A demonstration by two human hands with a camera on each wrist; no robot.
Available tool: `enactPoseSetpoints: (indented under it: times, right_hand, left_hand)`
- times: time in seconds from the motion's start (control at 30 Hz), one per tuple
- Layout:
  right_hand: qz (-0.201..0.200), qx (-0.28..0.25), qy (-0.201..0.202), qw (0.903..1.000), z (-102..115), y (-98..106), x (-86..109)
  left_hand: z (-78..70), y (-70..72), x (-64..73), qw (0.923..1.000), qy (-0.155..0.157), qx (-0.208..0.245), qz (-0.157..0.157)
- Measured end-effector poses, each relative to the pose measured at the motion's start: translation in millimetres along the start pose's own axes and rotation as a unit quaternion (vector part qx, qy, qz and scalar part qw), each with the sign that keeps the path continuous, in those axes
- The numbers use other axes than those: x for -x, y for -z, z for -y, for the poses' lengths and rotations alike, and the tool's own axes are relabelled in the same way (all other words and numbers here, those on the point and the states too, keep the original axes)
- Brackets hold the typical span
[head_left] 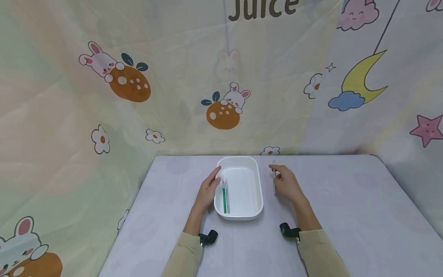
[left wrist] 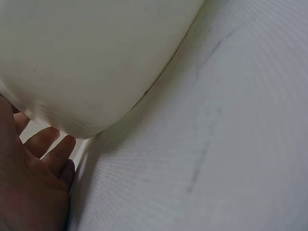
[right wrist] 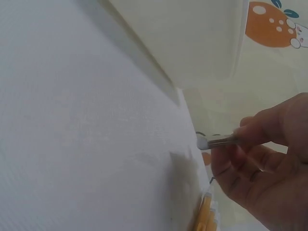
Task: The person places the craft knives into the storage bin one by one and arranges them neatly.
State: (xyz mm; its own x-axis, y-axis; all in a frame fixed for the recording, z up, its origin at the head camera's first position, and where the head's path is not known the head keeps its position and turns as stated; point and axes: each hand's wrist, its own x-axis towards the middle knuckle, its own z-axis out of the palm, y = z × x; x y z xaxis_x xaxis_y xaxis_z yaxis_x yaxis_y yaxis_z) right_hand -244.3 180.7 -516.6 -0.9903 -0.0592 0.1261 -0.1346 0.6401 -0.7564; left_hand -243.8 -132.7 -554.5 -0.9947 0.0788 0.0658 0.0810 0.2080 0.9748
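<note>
A white plastic tray [head_left: 243, 192] stands on the table in the head view. My left hand [head_left: 206, 191] holds its left rim; in the left wrist view the fingers [left wrist: 60, 151] lie against its outer wall. Inside, along the left side, lie a slim green pen [head_left: 224, 200] and a clear greyish pen [head_left: 228, 200], side by side. To the right of the tray, my right hand [head_left: 286, 182] pinches a thin silvery pen [head_left: 275, 188] between thumb and fingers. The right wrist view shows its whitish end [right wrist: 202, 142] pointing out from the fingertips.
Several orange pen-like sticks [right wrist: 204, 214] lie near the right hand in the right wrist view; I do not make them out in the head view. A pale cloth covers the table [head_left: 346, 215]. Behind it hangs a printed curtain [head_left: 183, 77].
</note>
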Motion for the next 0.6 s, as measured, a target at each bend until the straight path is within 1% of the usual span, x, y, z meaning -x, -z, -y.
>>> enactPoseSetpoints:
  times: [0.2, 0.4, 0.6]
  right_hand:
    - [-0.014, -0.028, 0.006, 0.9995, 2, 3, 1.3]
    - [-0.038, -0.058, 0.007, 0.9975, 4, 4, 0.2]
    - [-0.054, -0.081, 0.016, 0.9951, 13, 5, 0.5]
  left_hand:
    - [-0.6, 0.0, -0.2, 1.0, 0.001, -0.004, 0.0]
    - [0.3, 0.3, -1.6, 1.0, 0.0, -0.004, 0.001]
    - [0.4, 0.1, -1.9, 1.0, 0.002, -0.005, 0.002]
